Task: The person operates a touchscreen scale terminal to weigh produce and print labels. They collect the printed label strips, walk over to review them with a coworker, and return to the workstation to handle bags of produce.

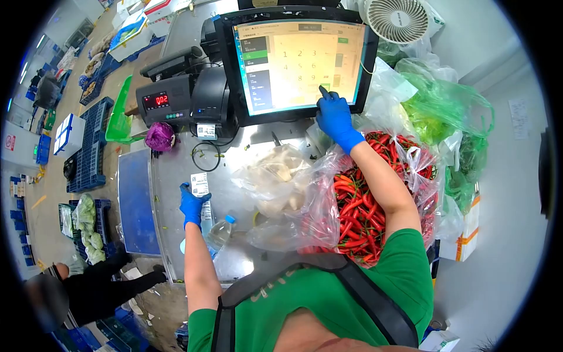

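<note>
My right hand, in a blue glove, has its index finger stretched to the lower part of the touchscreen monitor, near a green button under the number keypad. Nothing is held in it. My left hand, gloved in blue too, has its thumb across a strip of white printed labels over the metal table. Beside that strip lies a clear bottle with a blue cap. Under my right forearm sits a large clear bag of red chili peppers. A clear plastic bag with pale contents lies between my hands.
A scale display reads 0.02, with a black label printer beside it. A purple cabbage sits below. Green bags of vegetables and a fan stand right. Another person is at lower left near crates.
</note>
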`<state>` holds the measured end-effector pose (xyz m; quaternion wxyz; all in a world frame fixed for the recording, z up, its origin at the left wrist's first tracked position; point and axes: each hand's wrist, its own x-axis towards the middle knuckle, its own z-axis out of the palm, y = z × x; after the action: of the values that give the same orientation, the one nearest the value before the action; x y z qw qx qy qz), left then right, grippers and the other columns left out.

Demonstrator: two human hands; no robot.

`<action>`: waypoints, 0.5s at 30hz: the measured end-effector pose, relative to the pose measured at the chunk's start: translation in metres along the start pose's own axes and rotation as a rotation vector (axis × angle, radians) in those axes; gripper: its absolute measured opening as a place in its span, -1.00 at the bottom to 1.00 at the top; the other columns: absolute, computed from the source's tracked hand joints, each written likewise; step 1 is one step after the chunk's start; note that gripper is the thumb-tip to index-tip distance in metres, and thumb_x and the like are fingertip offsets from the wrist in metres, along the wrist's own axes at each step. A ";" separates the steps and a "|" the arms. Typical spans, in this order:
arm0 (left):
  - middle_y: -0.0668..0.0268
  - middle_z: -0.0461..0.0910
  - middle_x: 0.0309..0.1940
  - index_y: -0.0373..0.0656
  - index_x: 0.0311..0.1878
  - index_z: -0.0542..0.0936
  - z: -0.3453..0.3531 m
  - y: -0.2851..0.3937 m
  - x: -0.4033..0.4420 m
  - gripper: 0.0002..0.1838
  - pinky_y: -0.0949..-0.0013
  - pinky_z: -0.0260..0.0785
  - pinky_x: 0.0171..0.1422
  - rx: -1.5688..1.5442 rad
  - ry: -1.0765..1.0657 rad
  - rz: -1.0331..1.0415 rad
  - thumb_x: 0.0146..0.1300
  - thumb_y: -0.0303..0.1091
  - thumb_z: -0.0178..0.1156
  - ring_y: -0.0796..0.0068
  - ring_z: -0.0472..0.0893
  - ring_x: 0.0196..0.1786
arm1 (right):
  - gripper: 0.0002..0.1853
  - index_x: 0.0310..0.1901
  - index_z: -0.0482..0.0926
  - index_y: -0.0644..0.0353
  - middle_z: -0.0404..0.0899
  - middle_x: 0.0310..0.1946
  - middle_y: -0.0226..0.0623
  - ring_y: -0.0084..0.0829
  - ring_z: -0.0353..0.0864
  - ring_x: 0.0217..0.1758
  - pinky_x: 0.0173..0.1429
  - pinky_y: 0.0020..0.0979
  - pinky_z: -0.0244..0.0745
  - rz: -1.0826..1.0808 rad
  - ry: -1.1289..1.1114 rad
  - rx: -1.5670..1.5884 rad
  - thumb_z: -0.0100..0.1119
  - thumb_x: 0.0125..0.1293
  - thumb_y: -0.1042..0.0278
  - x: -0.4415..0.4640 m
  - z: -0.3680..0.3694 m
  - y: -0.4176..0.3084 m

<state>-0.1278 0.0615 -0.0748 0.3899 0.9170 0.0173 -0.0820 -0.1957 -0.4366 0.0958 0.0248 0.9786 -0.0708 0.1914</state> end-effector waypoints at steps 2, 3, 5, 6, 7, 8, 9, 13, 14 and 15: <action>0.13 0.59 -0.15 -0.18 0.10 0.27 -0.002 0.010 -0.005 -0.08 0.27 0.44 -0.06 0.024 -0.001 -0.025 -0.40 -0.32 0.58 0.26 0.62 -0.17 | -0.73 -0.27 0.50 0.20 0.36 0.21 -0.11 -0.16 0.42 0.08 -0.01 -0.22 0.33 -0.006 -0.032 0.007 0.20 -0.08 0.36 0.001 0.001 0.009; 0.13 0.59 -0.14 -0.19 0.10 0.26 -0.008 0.025 -0.010 -0.08 0.28 0.44 -0.06 0.039 0.001 -0.036 -0.40 -0.33 0.58 0.27 0.62 -0.17 | -0.71 -0.27 0.50 0.22 0.36 0.20 -0.11 -0.17 0.42 0.07 -0.02 -0.22 0.33 -0.008 -0.046 0.014 0.19 -0.08 0.34 0.002 0.002 0.009; 0.14 0.58 -0.13 -0.19 0.12 0.24 -0.013 0.040 -0.015 -0.06 0.29 0.46 -0.06 0.024 -0.003 -0.048 -0.40 -0.38 0.58 0.30 0.61 -0.18 | -0.71 -0.25 0.50 0.21 0.38 0.18 -0.12 -0.18 0.43 0.06 -0.02 -0.21 0.34 -0.055 0.008 0.044 0.19 -0.07 0.34 -0.002 0.000 0.003; 0.13 0.57 -0.13 -0.20 0.12 0.23 -0.010 0.031 -0.010 -0.05 0.29 0.46 -0.07 0.018 -0.002 -0.035 -0.40 -0.39 0.58 0.30 0.60 -0.19 | -0.71 -0.25 0.51 0.20 0.39 0.17 -0.12 -0.18 0.43 0.06 -0.02 -0.21 0.34 -0.079 0.035 0.057 0.19 -0.07 0.34 -0.004 -0.004 -0.001; 0.13 0.57 -0.13 -0.20 0.13 0.22 -0.006 0.022 -0.006 -0.05 0.28 0.47 -0.08 0.012 -0.002 -0.024 -0.40 -0.40 0.58 0.29 0.60 -0.19 | -0.70 -0.21 0.51 0.18 0.40 0.18 -0.15 -0.17 0.43 0.08 0.00 -0.21 0.34 -0.096 0.015 0.089 0.19 -0.05 0.35 -0.005 -0.009 -0.007; 0.11 0.56 -0.13 -0.20 0.14 0.21 -0.005 0.017 -0.004 -0.03 0.27 0.48 -0.10 -0.016 -0.021 -0.051 -0.40 -0.41 0.58 0.28 0.60 -0.19 | -0.68 -0.17 0.51 0.17 0.40 0.18 -0.18 -0.16 0.42 0.09 0.02 -0.20 0.33 -0.112 -0.009 0.121 0.20 -0.03 0.36 -0.005 -0.019 -0.017; 0.10 0.56 -0.14 -0.21 0.14 0.20 -0.004 0.014 0.000 -0.02 0.26 0.48 -0.11 -0.043 -0.043 -0.078 -0.41 -0.41 0.58 0.27 0.60 -0.20 | -0.67 -0.13 0.51 0.15 0.41 0.18 -0.20 -0.15 0.41 0.11 0.04 -0.20 0.33 -0.127 -0.032 0.152 0.20 -0.02 0.37 -0.005 -0.027 -0.026; 0.05 0.54 -0.14 -0.21 0.16 0.15 0.000 0.006 0.012 0.02 0.22 0.49 -0.13 -0.012 -0.095 -0.186 -0.43 -0.42 0.59 0.24 0.59 -0.21 | -0.47 0.11 0.42 0.08 0.50 0.02 -0.27 -0.25 0.47 -0.03 0.01 -0.26 0.34 -0.157 -0.035 0.253 0.19 0.02 0.38 -0.001 -0.046 -0.048; 0.05 0.54 -0.14 -0.21 0.16 0.15 0.002 0.003 0.015 0.04 0.23 0.49 -0.12 -0.029 -0.098 -0.195 -0.45 -0.41 0.60 0.23 0.59 -0.20 | -0.36 0.22 0.33 0.04 0.53 -0.08 -0.28 -0.26 0.47 -0.11 -0.03 -0.27 0.36 -0.147 -0.012 0.217 0.20 0.02 0.37 0.003 -0.048 -0.049; 0.05 0.54 -0.15 -0.22 0.16 0.14 0.004 -0.001 0.018 0.04 0.23 0.49 -0.13 -0.012 -0.087 -0.167 -0.45 -0.43 0.59 0.24 0.59 -0.21 | -0.36 0.23 0.33 0.03 0.53 -0.09 -0.27 -0.25 0.47 -0.12 -0.03 -0.26 0.36 -0.123 -0.007 0.209 0.20 0.02 0.37 0.007 -0.049 -0.048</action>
<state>-0.1108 0.0595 -0.0812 0.3877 0.9056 0.0771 -0.1539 -0.2000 -0.3866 0.1432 -0.0660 0.9791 0.0095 0.1924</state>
